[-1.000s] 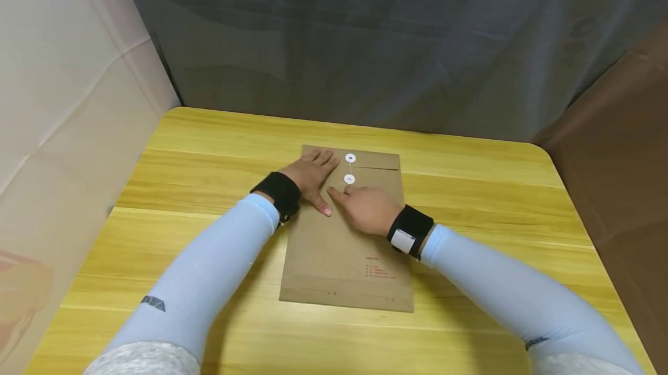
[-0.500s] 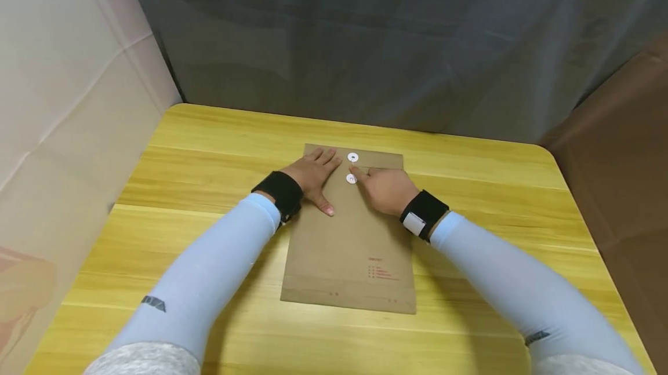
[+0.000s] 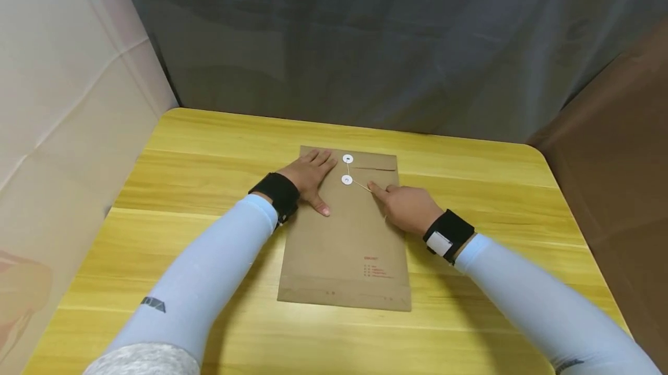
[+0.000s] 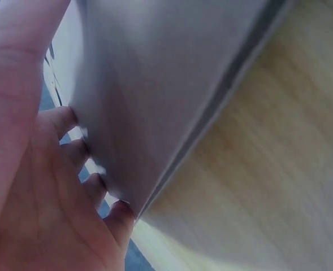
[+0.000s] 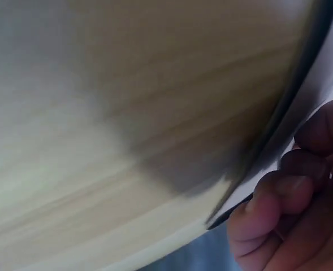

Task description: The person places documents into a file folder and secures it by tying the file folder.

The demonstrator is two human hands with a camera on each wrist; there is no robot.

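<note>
Near the table's (image 3: 219,149) far edge, the right hand (image 3: 407,208) pinched the string (image 3: 360,185), drawn taut from the lower button (image 3: 347,179). The left hand (image 3: 309,177) lay spread flat on the envelope (image 3: 344,241). A harder tug could probably tear the button or drag the envelope.

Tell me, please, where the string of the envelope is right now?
In the head view, the string runs from the lower white disc to the right hand, which pinches it over the envelope.
</note>
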